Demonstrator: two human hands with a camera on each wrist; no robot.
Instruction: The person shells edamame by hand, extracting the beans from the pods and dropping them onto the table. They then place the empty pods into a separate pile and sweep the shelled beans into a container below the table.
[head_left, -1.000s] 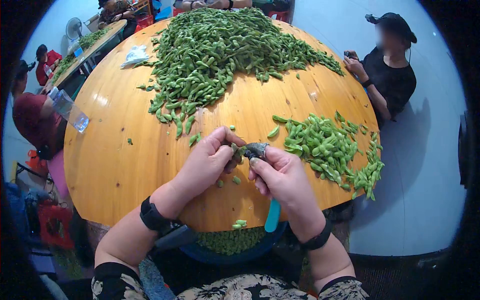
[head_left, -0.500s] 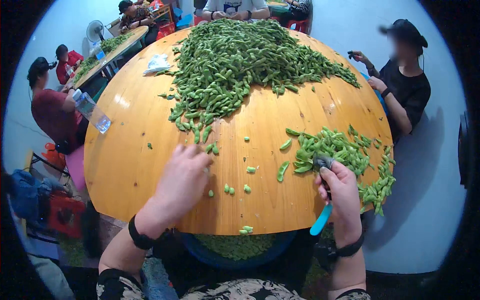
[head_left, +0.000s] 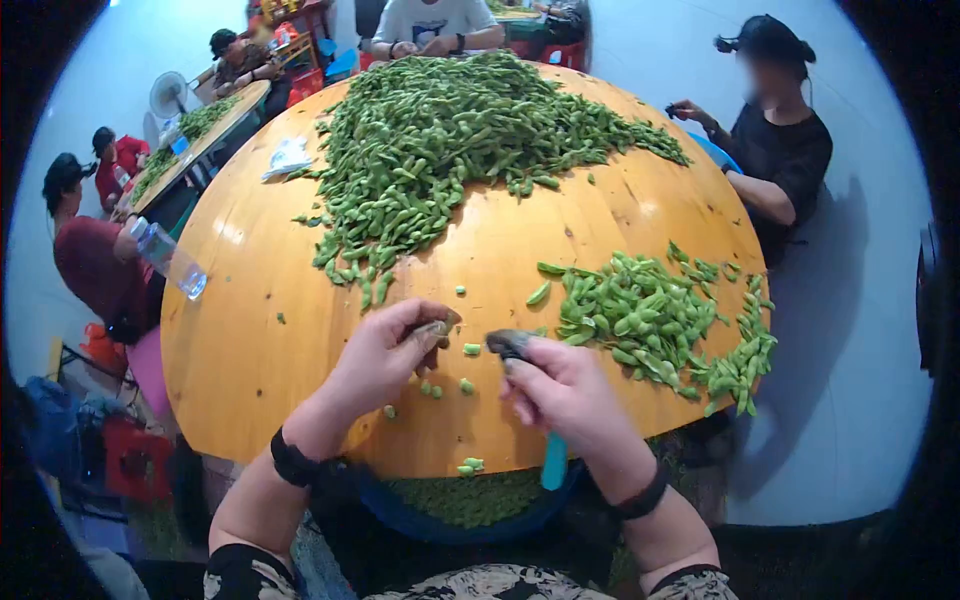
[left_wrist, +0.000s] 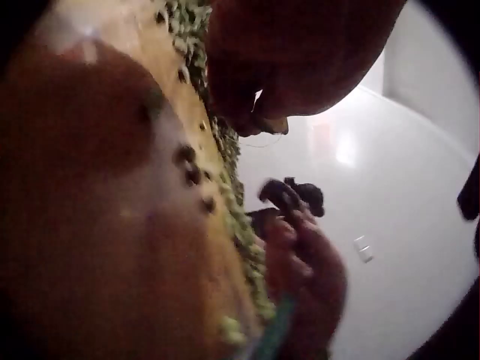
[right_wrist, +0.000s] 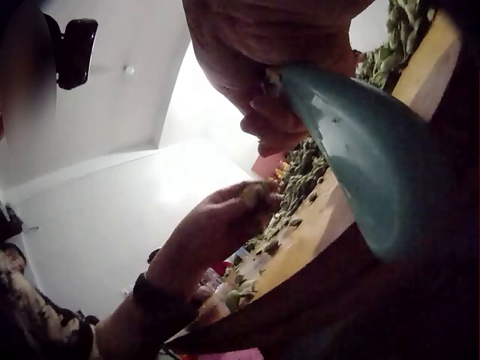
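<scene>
My left hand [head_left: 385, 355] pinches a small pod [head_left: 440, 326] between thumb and fingertips, over the middle of the round wooden table [head_left: 250, 330]. Just right of it, apart, my right hand [head_left: 572, 390] grips a tool by its teal handle [head_left: 554, 462]; dark material covers the thumb and finger area. In the right wrist view the teal handle [right_wrist: 360, 150] juts from below that hand. Several shelled beans [head_left: 466, 385] lie on the wood between and below the hands.
A large heap of pods [head_left: 430, 140] covers the far side; a smaller pile [head_left: 640, 310] lies right. A bottle [head_left: 170, 260] lies tilted at the left edge, a white bag [head_left: 287, 158] behind. Below the near edge is a tub [head_left: 440, 530]. People sit around.
My left hand, blurred near the pods half a second ago, now holds a pod closer to the middle. My right hand has moved left from the small pile, still gripping the tool.
</scene>
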